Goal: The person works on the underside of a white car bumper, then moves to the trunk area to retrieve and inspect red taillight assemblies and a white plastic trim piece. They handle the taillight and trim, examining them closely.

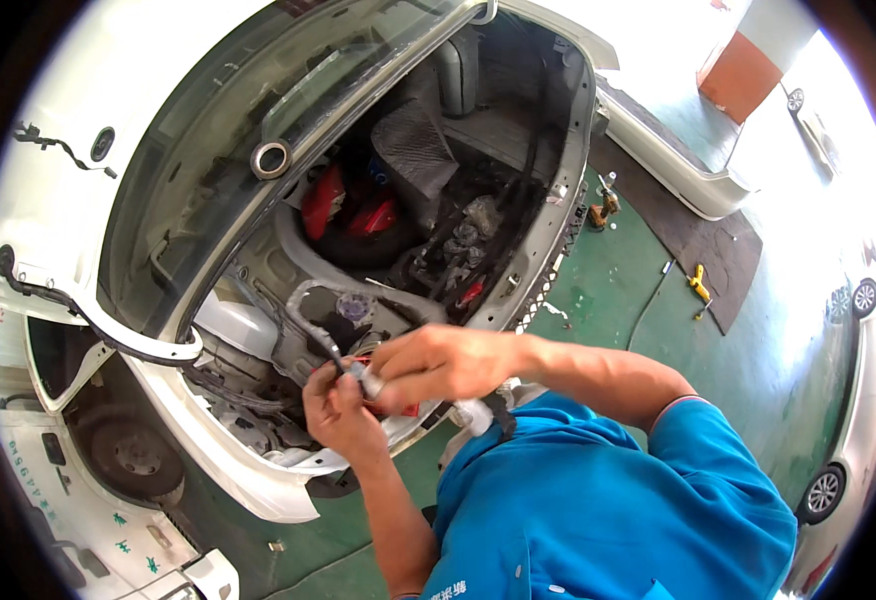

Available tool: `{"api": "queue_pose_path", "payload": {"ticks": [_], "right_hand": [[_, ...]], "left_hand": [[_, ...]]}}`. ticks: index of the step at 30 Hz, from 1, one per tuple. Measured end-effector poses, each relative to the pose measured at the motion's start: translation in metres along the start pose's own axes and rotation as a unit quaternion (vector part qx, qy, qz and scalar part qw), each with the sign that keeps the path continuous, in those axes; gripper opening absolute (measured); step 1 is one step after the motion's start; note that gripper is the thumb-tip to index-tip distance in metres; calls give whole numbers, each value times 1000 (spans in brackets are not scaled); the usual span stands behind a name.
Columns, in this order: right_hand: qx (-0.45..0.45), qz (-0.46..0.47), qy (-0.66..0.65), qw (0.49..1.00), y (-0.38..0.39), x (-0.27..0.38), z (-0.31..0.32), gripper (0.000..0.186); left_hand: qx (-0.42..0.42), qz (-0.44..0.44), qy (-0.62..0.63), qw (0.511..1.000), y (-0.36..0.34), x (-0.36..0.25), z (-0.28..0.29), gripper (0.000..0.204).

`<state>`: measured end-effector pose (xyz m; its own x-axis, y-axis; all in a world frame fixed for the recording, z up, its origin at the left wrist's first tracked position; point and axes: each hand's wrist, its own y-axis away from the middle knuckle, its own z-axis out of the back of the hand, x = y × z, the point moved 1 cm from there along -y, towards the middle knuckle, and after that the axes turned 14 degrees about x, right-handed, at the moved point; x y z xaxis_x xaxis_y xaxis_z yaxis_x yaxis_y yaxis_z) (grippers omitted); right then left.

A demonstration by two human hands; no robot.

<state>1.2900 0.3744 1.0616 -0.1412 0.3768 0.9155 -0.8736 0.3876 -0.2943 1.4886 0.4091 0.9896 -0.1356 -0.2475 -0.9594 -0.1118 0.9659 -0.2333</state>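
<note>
Over the rear left corner of the white car's open boot, my two hands meet at a grey wrapped cable (320, 335), which arches up out of the boot side. My left hand (341, 412) pinches the cable near its lower end. Just to the right, my right hand (436, 368) is closed, slightly blurred, against the same spot. A small pale piece (366, 378) shows between the hands; its kind is unclear. Something red (398, 409) lies partly hidden under my right hand.
A red object (376, 218) and a dark quilted mat (413, 140) lie in the boot. The raised tailgate glass (228, 130) carries a roll of tape (271, 159). On the green floor are a cordless drill (604, 203), a yellow tool (698, 284) and a removed bumper (698, 190).
</note>
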Motion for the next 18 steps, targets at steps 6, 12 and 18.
{"api": "queue_pose_path", "payload": {"ticks": [6,12,18], "right_hand": [[-47,-169,-138,975,0,17,1,33],[52,-281,6,958,77,6,10,37],[51,-338,43,939,83,-11,3,54]], "left_hand": [[-30,9,49,998,11,13,10,30],[-34,-72,132,988,-1,-35,41,26],[-30,-114,109,987,-3,-64,42,24]]}}
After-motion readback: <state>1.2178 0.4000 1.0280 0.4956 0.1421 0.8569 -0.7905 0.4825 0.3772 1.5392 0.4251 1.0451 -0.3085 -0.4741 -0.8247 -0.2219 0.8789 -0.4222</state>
